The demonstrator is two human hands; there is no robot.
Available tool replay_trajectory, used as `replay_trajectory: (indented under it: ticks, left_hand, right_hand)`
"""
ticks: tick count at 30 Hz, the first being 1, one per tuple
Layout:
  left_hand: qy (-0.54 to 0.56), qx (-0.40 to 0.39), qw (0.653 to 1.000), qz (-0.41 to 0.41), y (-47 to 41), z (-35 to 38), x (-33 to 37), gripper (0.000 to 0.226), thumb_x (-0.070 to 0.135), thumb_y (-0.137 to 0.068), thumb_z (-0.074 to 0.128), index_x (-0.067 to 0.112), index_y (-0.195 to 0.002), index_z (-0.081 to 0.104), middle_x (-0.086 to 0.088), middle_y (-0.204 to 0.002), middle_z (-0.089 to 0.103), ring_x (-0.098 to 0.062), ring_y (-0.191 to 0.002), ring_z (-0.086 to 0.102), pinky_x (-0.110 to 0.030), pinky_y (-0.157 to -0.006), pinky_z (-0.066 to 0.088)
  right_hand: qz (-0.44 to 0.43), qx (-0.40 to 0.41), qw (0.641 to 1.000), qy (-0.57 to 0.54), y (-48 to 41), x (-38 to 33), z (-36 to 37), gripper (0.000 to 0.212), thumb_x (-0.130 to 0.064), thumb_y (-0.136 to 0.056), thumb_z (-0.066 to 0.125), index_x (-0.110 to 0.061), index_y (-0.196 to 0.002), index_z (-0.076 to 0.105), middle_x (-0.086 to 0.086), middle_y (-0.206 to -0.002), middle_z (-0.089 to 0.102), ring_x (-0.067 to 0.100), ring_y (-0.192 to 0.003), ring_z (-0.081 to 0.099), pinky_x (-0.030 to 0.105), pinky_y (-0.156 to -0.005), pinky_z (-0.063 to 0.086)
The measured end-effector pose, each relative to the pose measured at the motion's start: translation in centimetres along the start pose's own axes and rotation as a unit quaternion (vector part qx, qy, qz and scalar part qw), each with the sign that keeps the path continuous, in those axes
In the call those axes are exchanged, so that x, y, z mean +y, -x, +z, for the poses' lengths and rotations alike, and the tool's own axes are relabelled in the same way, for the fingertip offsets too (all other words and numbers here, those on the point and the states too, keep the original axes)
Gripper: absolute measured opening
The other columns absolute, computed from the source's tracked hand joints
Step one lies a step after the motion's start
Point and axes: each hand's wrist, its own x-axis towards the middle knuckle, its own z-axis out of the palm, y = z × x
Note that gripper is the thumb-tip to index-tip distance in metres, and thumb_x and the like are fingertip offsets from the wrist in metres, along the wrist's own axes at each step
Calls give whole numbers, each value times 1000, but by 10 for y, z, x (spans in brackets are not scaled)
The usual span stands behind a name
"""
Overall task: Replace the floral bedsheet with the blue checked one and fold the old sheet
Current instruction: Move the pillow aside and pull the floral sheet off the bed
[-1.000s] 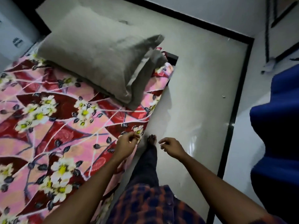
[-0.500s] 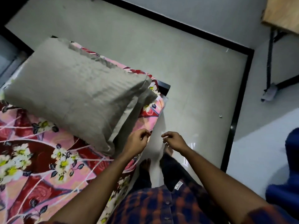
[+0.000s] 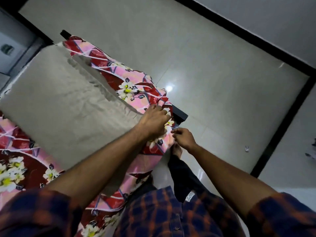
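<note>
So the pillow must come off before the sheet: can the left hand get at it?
Probably yes: the pillow lies right beside the left hand with nothing between, but that hand seems to grip the sheet and must let go first.

Left hand [image 3: 154,119] reached corner, now grips floral bedsheet [image 3: 131,86]; right hand [image 3: 183,138] followed.

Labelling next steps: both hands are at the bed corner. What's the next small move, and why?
Probably peel the floral sheet up and back off the corner. The left hand grips it bunched there, the right hand is curled at its edge, the dark bed frame shows beneath, and the pillow lies on the sheet.
</note>
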Motion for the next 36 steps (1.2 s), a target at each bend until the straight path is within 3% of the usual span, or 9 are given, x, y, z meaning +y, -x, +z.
replay_trajectory:
  ticks: [7, 13, 18, 21, 23, 26, 29, 32, 36]
  left_hand:
    - [32, -241, 970, -26, -92, 38, -35, 34, 40, -93, 60, 22, -122, 62, -5, -117, 67, -28, -107, 64, -40, -89, 52]
    - [266, -258, 919, -134, -157, 85, -72, 42, 37, -96, 59, 17, -133, 57, -12, -129, 62, -26, -111, 59, -32, -86, 45]
    - [261, -266, 916, -147, -173, 111, -76, 88, 36, -85, 75, 27, -155, 23, -20, -156, 30, -39, -138, 39, -43, -106, 42]
    - [283, -313, 899, -119, -173, 105, -73, 114, 42, -74, 83, 40, -157, 5, -12, -166, 1, -41, -149, 18, -54, -115, 34]
    - [309, -380, 868, -87, -170, 95, -65, 103, 33, -77, 82, 37, -156, 16, -8, -162, 23, -36, -139, 40, -51, -109, 44]
    - [277, -439, 853, -41, -158, 72, -42, 48, 22, -86, 72, 23, -133, 61, -7, -134, 62, -27, -107, 65, -43, -92, 57]
    - [212, -475, 854, 30, -133, 57, -9, 28, 15, -92, 61, 9, -118, 70, -11, -118, 69, -23, -88, 62, -22, -66, 52]
    - [182, -459, 869, 33, -110, 47, 13, 25, 13, -97, 51, 0, -110, 69, -18, -101, 65, -25, -83, 54, -26, -67, 46]
    - [201, -474, 854, 72, -86, 38, 25, 20, 13, -94, 58, -3, -91, 70, -17, -90, 66, -27, -79, 58, -24, -72, 48]
  right_hand:
    - [-9, -45, 998, 49, -99, -10, -4, 46, -15, -91, 64, -19, -137, 62, 4, -141, 60, 25, -128, 57, 28, -109, 42]
    - [-19, -61, 997, 52, -163, 1, 37, 67, -28, -93, 63, -26, -154, 36, 10, -148, 53, 33, -131, 51, 34, -104, 42]
    - [-5, 23, 998, -64, -153, 1, 52, 21, -14, -87, 62, -15, -100, 78, 2, -95, 75, 17, -88, 67, 30, -76, 49]
    - [-7, 62, 975, -212, -117, -7, 40, 26, -17, -83, 52, -3, -66, 66, 1, -60, 59, 11, -58, 51, 29, -58, 37]
    - [-23, 71, 967, -245, -89, 6, 34, 30, -23, -78, 50, 1, -62, 59, 4, -58, 53, 11, -58, 47, 30, -58, 34]
    - [-43, 68, 959, -271, -52, 33, 21, 25, -26, -77, 53, -13, -56, 55, -4, -56, 50, 9, -59, 46, 33, -61, 36]
    - [-34, 59, 950, -305, -36, 43, 6, 15, -20, -72, 55, -20, -58, 61, -8, -55, 56, 5, -57, 51, 26, -58, 41]
    - [-14, 47, 948, -314, -38, 41, 4, 18, -12, -68, 53, -22, -61, 67, -2, -64, 62, 12, -60, 54, 26, -60, 40]
    - [-93, -18, 967, -236, -53, 19, 12, 66, 8, -79, 60, -35, -128, 62, 1, -131, 59, 18, -98, 65, 39, -85, 56]
